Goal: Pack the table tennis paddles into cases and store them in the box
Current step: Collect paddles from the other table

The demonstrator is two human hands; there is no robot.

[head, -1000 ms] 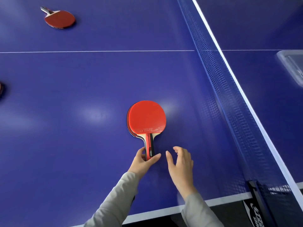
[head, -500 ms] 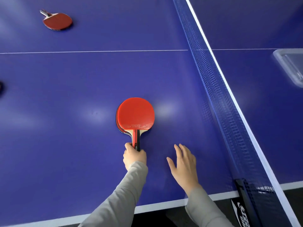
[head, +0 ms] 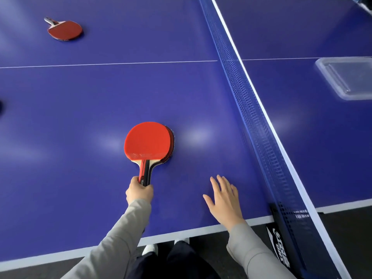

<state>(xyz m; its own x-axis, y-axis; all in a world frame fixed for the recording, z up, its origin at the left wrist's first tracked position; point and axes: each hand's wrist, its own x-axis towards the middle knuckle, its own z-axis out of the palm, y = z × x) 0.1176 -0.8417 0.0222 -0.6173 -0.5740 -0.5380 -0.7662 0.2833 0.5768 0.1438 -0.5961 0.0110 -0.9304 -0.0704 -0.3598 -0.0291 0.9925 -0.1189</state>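
Note:
A red table tennis paddle [head: 148, 140] is in the middle of the blue table, its blade overlapping a second, darker paddle [head: 171, 140] that peeks out on its right. My left hand [head: 139, 191] grips the top paddle's red and black handle. Flat and relaxed, my right hand [head: 225, 200] hovers over the table to the right, holding nothing. A third red paddle [head: 65, 30] lies far left at the back. A clear plastic box [head: 347, 77] sits beyond the net on the right.
The blue net [head: 251, 109] with its white top band runs diagonally from the back to the clamp at the table's near edge. A dark object [head: 1, 106] barely shows at the left border. The table's white front edge [head: 181, 234] is close to my body.
My left hand closed round the paddle handle and the top paddle slid left, uncovering the darker paddle beneath. My right hand drew back to the right and opened flat.

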